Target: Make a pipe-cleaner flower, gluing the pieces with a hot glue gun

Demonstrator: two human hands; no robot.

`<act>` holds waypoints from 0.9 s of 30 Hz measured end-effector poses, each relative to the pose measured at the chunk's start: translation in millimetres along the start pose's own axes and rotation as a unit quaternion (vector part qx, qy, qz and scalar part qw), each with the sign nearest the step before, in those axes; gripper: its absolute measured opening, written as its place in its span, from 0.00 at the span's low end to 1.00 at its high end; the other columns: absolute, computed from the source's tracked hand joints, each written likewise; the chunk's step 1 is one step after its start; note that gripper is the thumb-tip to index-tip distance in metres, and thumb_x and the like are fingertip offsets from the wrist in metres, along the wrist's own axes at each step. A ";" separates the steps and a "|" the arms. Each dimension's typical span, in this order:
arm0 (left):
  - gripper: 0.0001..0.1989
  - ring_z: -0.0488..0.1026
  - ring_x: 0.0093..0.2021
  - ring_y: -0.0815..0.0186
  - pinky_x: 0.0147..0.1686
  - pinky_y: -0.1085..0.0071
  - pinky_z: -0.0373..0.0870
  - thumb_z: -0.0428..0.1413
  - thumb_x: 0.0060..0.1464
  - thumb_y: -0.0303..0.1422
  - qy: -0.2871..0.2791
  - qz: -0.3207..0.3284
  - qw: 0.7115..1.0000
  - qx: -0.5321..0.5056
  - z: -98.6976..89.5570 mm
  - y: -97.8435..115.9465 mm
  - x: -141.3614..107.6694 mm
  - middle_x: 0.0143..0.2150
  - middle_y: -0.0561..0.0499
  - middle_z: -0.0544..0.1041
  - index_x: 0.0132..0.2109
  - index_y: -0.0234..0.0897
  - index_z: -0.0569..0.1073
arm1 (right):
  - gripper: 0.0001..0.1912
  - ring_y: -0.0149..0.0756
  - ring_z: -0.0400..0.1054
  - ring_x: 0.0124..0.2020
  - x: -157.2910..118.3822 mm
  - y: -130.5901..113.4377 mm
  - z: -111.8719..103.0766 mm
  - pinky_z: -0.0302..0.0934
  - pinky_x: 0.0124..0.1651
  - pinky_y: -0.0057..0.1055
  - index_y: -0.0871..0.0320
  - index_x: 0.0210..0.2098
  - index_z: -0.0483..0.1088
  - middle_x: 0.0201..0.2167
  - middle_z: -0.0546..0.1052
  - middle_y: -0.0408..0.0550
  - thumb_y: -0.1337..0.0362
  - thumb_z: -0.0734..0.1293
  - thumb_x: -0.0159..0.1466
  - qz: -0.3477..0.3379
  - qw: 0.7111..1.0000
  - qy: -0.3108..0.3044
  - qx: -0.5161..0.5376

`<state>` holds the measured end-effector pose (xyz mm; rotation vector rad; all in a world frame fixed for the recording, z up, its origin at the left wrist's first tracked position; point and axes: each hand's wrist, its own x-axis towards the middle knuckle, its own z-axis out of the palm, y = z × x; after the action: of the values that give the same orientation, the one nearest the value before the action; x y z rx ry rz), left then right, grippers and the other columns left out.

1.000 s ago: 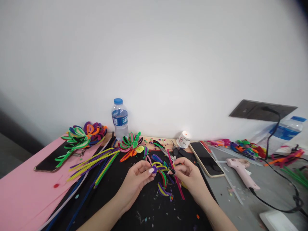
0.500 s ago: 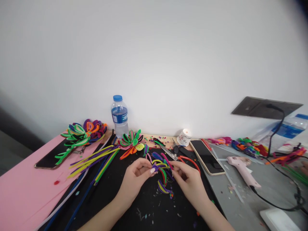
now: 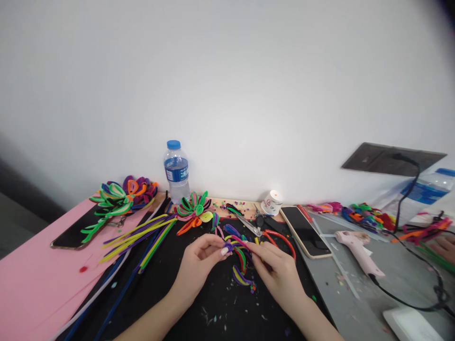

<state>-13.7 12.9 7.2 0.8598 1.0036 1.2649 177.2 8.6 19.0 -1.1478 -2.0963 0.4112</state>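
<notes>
Between thumb and fingers, my left hand (image 3: 197, 263) pinches a purple pipe cleaner coil (image 3: 229, 247). My right hand (image 3: 280, 272) grips the end of a pink pipe cleaner (image 3: 237, 240), which reaches left to the purple coil. Below them on the black mat (image 3: 199, 312) lie a red-and-green petal (image 3: 242, 260) and a yellow-and-purple petal (image 3: 242, 276), both bent from pipe cleaners. Blue and yellow pieces just behind are partly hidden by my fingers. Scissors with red handles (image 3: 286, 240) lie beyond my right hand.
A multicoloured pipe cleaner flower (image 3: 194, 208) and loose pipe cleaners (image 3: 138, 239) lie at left. Behind stand a water bottle (image 3: 177, 173) and a paper cup (image 3: 272, 202). To the right are a phone (image 3: 305, 232), a corded glue gun (image 3: 359, 253) and another person's hand (image 3: 446, 248).
My right hand has moved slightly left, and the pink pipe cleaner has swung from steeply slanted to nearly level, its far end now at the purple coil. My left hand has hardly moved.
</notes>
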 end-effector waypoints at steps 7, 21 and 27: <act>0.08 0.72 0.29 0.68 0.33 0.73 0.71 0.64 0.39 0.28 0.003 0.001 1.000 -0.006 0.8 0.9 0.1 0.27 0.54 0.74 0.30 0.35 0.73 | 0.16 0.34 0.64 0.25 -1.3 -2.1 1.5 0.62 0.28 0.28 0.56 0.48 0.68 0.25 0.68 0.47 0.70 0.57 0.63 -0.020 1.000 -0.018 -0.010; 0.09 0.73 0.29 0.67 0.33 0.72 0.71 0.65 0.37 0.30 0.008 -0.008 1.000 -0.011 0.5 1.7 0.2 0.26 0.54 0.75 0.29 0.35 0.74 | 0.17 0.34 0.64 0.27 -2.4 -1.2 1.9 0.61 0.29 0.28 0.59 0.50 0.67 0.27 0.69 0.49 0.71 0.55 0.64 -0.039 0.997 -0.051 -0.034; 0.08 0.73 0.30 0.68 0.34 0.73 0.71 0.64 0.39 0.29 -0.006 -0.006 1.000 -0.019 -0.5 0.2 -0.2 0.27 0.54 0.75 0.30 0.35 0.74 | 0.18 0.35 0.64 0.28 -4.4 0.8 2.3 0.62 0.30 0.29 0.57 0.52 0.65 0.29 0.69 0.50 0.71 0.55 0.64 -0.038 0.996 -0.073 -0.046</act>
<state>-14.2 12.7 7.2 0.8305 0.9711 1.2624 177.6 5.4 15.1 -1.1152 -2.2990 0.3750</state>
